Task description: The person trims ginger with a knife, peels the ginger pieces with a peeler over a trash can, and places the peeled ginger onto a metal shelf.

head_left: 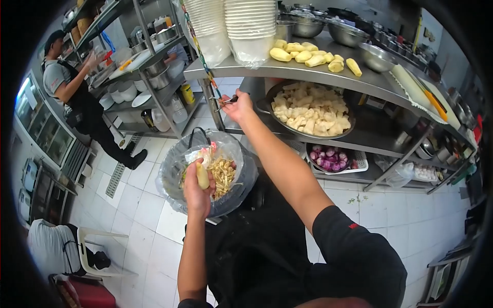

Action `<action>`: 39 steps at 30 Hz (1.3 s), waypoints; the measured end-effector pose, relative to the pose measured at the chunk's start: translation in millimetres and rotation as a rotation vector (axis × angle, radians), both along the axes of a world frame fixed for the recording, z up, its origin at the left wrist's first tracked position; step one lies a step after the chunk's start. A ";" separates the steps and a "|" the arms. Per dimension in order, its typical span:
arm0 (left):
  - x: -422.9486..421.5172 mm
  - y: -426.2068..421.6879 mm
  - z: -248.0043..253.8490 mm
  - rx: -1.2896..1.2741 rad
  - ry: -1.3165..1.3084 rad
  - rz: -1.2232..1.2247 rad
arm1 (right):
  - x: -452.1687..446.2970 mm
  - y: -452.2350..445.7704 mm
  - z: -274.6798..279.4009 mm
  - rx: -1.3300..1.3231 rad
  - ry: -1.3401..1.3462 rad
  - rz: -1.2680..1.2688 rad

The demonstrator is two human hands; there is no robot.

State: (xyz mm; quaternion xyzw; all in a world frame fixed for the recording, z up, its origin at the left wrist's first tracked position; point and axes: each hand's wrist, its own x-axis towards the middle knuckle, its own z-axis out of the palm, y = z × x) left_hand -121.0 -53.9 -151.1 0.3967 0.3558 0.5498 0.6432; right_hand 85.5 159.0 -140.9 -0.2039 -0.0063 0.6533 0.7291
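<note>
My left hand (197, 191) is closed around a pale peeled potato (203, 176), above a bin lined with a clear plastic bag (172, 187). Inside the bag lies a heap of peelings (223, 177). My right hand (239, 109) reaches forward to the shelf's left post, its fingers closed on a small metal peeler (226, 101). A multicoloured cord (202, 59) hangs down to the peeler. On the steel counter (308, 72) above lie several peeled potatoes (315, 60).
A wide pan (351, 126) of pale chunks stands on the shelf under the counter. Below it, a bowl of purple onions (328, 158) sits in a white basket. Stacked white tubs (250, 31) and steel bowls (377, 56) occupy the counter. A person (72, 87) stands at the left shelving.
</note>
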 end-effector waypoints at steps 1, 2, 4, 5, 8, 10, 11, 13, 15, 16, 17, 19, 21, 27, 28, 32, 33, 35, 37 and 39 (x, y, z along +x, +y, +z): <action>1.2 1.7 1.2 0.018 0.031 0.007 | -1.2 0.1 -1.2 -0.014 0.009 0.013; 3.1 3.1 2.6 0.011 0.043 0.022 | -1.5 3.6 -5.1 -0.011 -0.003 0.036; 7.1 5.0 4.3 -0.004 0.068 0.041 | 1.2 7.5 -15.2 -0.006 -0.025 0.073; 7.9 7.0 4.0 0.001 0.086 0.062 | 2.8 12.2 -23.1 0.000 -0.034 0.113; 12.5 14.0 3.3 0.014 0.125 0.114 | 5.3 6.4 -37.2 -0.026 -0.229 0.213; 18.1 17.3 6.1 0.019 0.143 0.133 | -5.1 -40.7 -26.5 -0.109 -0.563 0.250; 15.2 20.9 5.4 0.078 0.215 0.080 | -8.1 -61.3 -29.2 -0.094 -0.740 0.357; 24.1 29.0 6.3 0.437 0.596 0.248 | -10.7 -110.0 -27.1 -0.008 -0.936 0.554; 37.8 27.8 19.0 0.703 0.832 0.311 | -5.4 -152.5 -10.7 0.126 -0.920 0.620; 44.8 23.9 30.0 0.712 0.873 0.237 | -2.8 -169.1 -4.1 0.191 -0.882 0.596; 52.1 21.6 41.0 0.725 0.914 0.162 | 1.4 -182.0 2.3 0.258 -0.843 0.568; 70.2 19.8 54.3 0.822 0.906 0.084 | 17.9 -197.0 15.5 0.289 -0.853 0.444; 87.5 19.9 62.3 0.937 0.861 0.091 | 34.7 -210.9 34.9 0.308 -0.902 0.330; 131.0 11.6 84.0 1.046 0.737 0.067 | 62.4 -242.0 78.4 0.325 -1.254 0.024; 137.4 13.6 87.5 1.053 0.718 0.061 | 66.1 -242.7 82.6 0.314 -1.219 -0.011; 157.4 16.7 102.3 1.025 0.636 0.066 | 77.1 -243.7 95.8 0.244 -1.140 -0.170; 157.5 16.2 105.8 1.004 0.640 0.071 | 82.4 -243.6 97.9 0.228 -1.157 -0.228; 153.4 22.1 100.7 0.988 0.623 0.089 | 97.0 -243.2 105.5 0.225 -1.188 -0.369; 131.6 26.7 87.2 0.898 0.656 0.101 | 121.6 -244.6 123.7 0.219 -1.338 -0.573; 100.1 36.0 62.1 0.795 0.719 0.109 | 160.4 -238.5 139.7 0.160 -1.598 -0.843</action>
